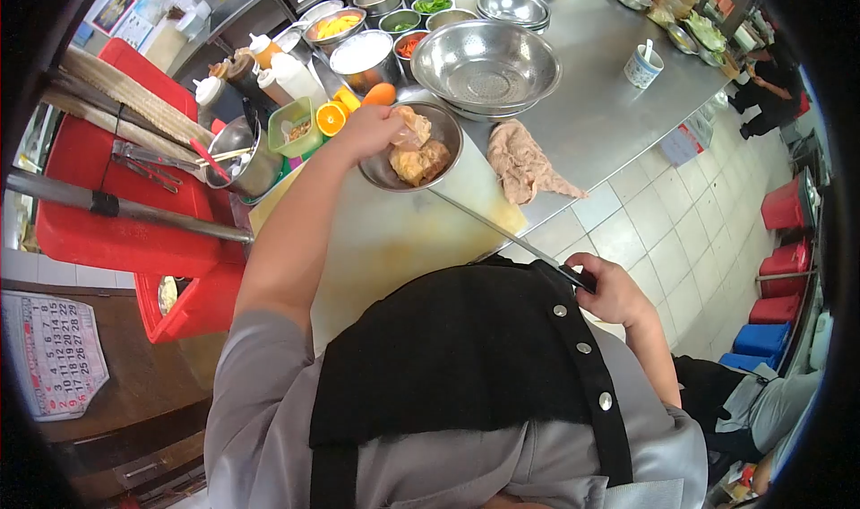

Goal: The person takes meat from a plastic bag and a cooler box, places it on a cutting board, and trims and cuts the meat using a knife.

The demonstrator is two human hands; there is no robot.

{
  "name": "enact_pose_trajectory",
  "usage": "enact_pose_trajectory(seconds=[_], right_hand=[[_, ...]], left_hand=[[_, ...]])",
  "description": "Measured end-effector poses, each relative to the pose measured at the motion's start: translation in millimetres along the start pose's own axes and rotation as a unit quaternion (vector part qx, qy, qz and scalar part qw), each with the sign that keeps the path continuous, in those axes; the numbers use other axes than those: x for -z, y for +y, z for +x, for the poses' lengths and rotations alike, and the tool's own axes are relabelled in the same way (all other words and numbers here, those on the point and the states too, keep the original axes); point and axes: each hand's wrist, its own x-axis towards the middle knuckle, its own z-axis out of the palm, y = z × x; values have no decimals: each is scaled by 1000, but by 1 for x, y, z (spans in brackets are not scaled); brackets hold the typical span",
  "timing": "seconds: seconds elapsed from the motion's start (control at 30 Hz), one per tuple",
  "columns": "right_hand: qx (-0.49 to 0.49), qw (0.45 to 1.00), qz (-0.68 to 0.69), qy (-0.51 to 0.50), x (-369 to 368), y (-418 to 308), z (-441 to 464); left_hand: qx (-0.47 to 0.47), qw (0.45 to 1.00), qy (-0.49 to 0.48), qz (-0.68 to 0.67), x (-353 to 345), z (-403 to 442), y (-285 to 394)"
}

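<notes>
Steel bench (600, 70) in a tiled kitchen, with a pale cutting board (385, 240) along its near edge. The metal bowl (451, 133) stands at the board's far edge, a position that probably keeps the near part free for the blade. Within the bowl lies a chunk of meat (419, 164). The left hand (372, 131) has its fingers closed about a second piece of meat (412, 128) at the bowl; how tightly cannot be told. The right hand (616, 289) has thumb and fingers curled round the knife's black handle, beyond the board's right edge; the knife (502, 231) slants over the board, tip near the bowl's rim, presumably held low to stay away from the left hand.

Squeeze bottles (291, 74), a green container (294, 125) and a cut orange (331, 117) crowd the bowl's left side; a large basin (488, 61) hems in the far right. Crumpled cloth (524, 164) reaches the bench's near edge, beside the board's right corner.
</notes>
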Motion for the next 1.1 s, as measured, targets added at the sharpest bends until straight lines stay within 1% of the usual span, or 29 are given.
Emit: enact_pose_trajectory(seconds=[0.03,0.13,0.23,0.27,0.33,0.43,0.53,0.57,0.63,0.73,0.83,0.87,0.9,1.0,1.03,1.1], right_hand=[[0,1000,0,0,0,-1,-1],[-10,1000,2,-10,2,-1,0],[-17,1000,1,-19,5,-2,1],[-19,1000,1,-21,5,-2,1],[-8,1000,-2,-14,4,0,2],[-12,1000,0,-16,2,2,2],[-3,1000,-1,-2,1,4,2],[3,1000,-1,6,2,4,2],[-21,1000,-1,2,10,-3,-3],[-41,999,-10,-3,25,-4,-16],[-58,998,13,-8,44,10,-33],[-66,997,28,-10,49,15,-40],[-38,998,42,5,53,18,-47],[-88,983,159,-2,70,15,-67],[-82,977,198,0,71,9,-70],[-37,973,229,8,65,8,-67]], left_hand=[[21,997,-12,-72,4,0,-1],[37,986,-24,-158,11,-5,3],[37,995,-26,-86,19,-17,19],[-2,999,-49,-10,20,-24,25],[-81,982,-95,140,17,-38,34],[-64,990,-37,118,6,-34,26],[-78,970,6,229,-16,-23,14],[-74,970,2,231,-22,-18,13],[-65,969,-9,237,-34,-9,11],[-85,972,7,219,-42,12,0],[-101,981,-43,159,-46,26,-2],[-97,981,-43,160,-46,26,-2],[-94,981,-44,161,-44,24,2],[-83,982,-33,167,-35,11,11],[-78,982,-26,170,-31,5,13],[-6,1000,-23,4,-25,-8,14]])
